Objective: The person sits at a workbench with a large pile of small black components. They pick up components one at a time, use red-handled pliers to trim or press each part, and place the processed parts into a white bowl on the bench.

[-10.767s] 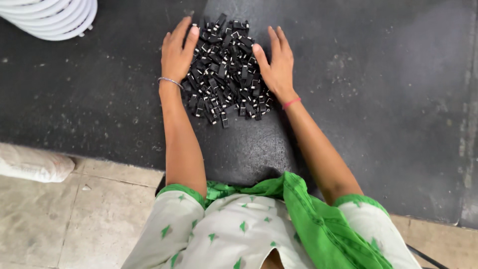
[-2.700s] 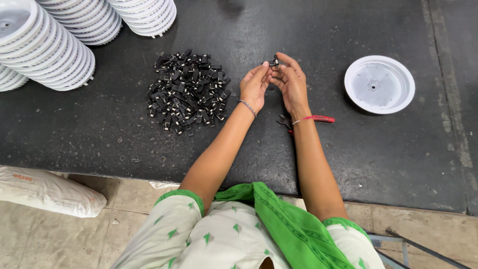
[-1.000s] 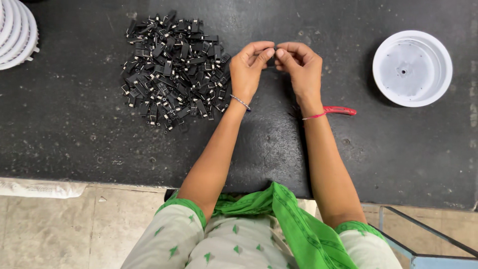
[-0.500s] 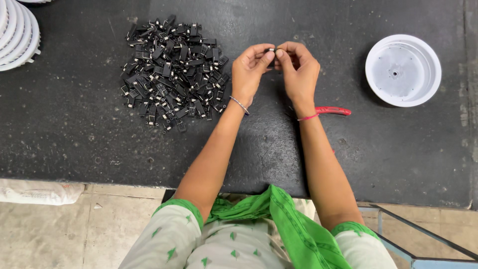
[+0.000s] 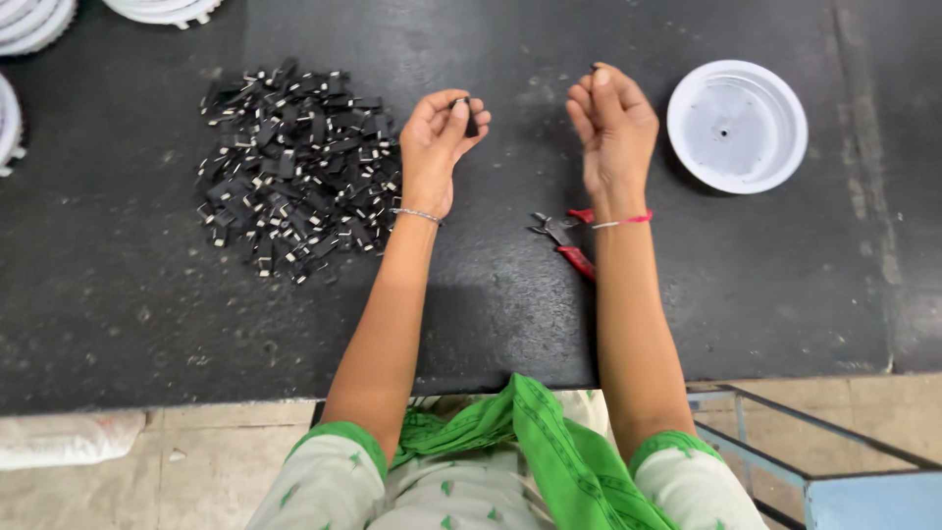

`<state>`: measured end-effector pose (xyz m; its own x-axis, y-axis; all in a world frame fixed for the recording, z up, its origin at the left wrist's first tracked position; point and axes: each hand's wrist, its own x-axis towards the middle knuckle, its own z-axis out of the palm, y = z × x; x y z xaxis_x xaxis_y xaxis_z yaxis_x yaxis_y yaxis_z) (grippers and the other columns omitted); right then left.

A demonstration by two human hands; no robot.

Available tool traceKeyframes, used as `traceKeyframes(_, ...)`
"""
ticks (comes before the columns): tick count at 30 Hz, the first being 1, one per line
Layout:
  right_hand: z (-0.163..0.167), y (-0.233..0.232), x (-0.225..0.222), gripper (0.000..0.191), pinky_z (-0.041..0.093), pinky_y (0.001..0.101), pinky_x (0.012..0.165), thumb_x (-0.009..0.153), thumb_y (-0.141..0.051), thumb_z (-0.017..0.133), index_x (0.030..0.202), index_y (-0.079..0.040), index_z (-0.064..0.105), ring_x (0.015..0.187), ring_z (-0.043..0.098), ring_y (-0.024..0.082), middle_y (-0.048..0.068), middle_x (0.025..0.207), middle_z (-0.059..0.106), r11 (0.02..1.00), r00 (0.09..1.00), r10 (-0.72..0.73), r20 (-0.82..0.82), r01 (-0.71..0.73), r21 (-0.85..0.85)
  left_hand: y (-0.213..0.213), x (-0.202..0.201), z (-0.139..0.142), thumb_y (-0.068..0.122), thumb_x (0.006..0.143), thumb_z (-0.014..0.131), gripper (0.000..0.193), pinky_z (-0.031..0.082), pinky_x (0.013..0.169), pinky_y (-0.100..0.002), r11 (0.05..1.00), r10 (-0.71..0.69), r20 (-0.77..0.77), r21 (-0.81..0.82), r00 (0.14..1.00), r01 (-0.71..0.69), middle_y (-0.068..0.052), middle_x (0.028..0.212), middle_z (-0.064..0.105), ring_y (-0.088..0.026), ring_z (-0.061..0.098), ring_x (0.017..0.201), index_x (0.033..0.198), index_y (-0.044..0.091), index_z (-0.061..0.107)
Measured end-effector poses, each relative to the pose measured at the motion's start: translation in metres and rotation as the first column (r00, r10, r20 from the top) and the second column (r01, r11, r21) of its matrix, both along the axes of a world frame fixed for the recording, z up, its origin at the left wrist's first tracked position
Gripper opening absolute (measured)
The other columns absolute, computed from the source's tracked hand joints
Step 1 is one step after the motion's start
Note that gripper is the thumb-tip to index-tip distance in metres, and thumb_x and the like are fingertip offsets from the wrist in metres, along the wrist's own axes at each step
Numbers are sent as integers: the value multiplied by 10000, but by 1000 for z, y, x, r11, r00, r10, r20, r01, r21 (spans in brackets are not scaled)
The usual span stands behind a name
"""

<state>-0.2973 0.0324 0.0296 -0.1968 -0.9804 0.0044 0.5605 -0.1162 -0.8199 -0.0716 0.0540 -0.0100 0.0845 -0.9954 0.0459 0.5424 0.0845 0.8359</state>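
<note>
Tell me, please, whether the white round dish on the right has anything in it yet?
Empty. The white dish lies open side up on the black mat, its pale floor bare except for a small dark dot at the centre.

left hand [image 5: 440, 137]: raised over the black mat [image 5: 118, 294], fingers pinched a small black part [image 5: 469, 122]
right hand [image 5: 610, 123]: apart from the left, fingertips closed on a tiny dark piece [image 5: 595, 68]; too small to identify
pile of black parts [image 5: 294, 167]: lay on the mat just left of the left hand
red-handled cutters [image 5: 567, 238]: lay flat, partly under the right wrist
white round dish [image 5: 737, 126]: sat right of the right hand, near, not touching
stacked white dishes [image 5: 39, 20]: top-left corner, cut off by frame
</note>
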Motion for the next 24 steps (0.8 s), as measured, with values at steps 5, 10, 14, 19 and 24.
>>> traceKeyframes(5, -11, 0, 2, 172, 652, 288, 833, 1005, -117, 690, 1117, 11, 712, 907, 758, 170, 99, 996, 762, 988, 967, 133, 216, -147, 53, -2, -4, -5, 139, 1035, 628, 251, 617, 900, -366, 998, -36, -52, 43, 998, 38, -140, 1108, 729, -214, 729, 995, 1237, -7, 596)
traceKeyframes(10, -11, 1, 8, 157, 648, 291, 846, 1008, -104, 674, 1112, 7, 710, 923, 756, 169, 90, 1002, 756, 970, 935, 176, 308, -218, 110, -2, -3, -7, 150, 1035, 625, 318, 614, 902, -354, 998, -47, -17, 43, 999, 48, -132, 1111, 726, -205, 721, 999, 1309, -8, 587)
traceKeyframes(14, -15, 0, 10, 163, 645, 298, 871, 1024, -100, 669, 1133, 18, 699, 943, 753, 172, 97, 1016, 748, 956, 908, 224, 355, -275, 99, 0, -4, -4, 147, 1037, 627, 322, 616, 911, -359, 998, -47, 12, 49, 999, 46, -131, 1125, 728, -199, 719, 1012, 1314, -17, 601)
traceKeyframes(19, -14, 2, 16, 165, 645, 299, 852, 1009, -102, 673, 1134, 3, 693, 930, 753, 169, 92, 1019, 748, 940, 894, 240, 379, -311, 139, 0, -5, -5, 192, 1006, 619, 257, 623, 863, -354, 990, -63, -125, 121, 990, 78, -70, 1084, 710, -166, 699, 962, 1216, 45, 615)
traceKeyframes(24, -8, 14, 38, 187, 647, 281, 837, 995, -104, 695, 1150, 2, 702, 935, 755, 164, 95, 1029, 760, 971, 974, 212, 75, -218, 98, -1, -9, -11, 213, 1013, 719, 216, 528, 736, -265, 988, -78, -107, 126, 991, 91, 13, 958, 594, -77, 580, 823, 1163, 75, 650)
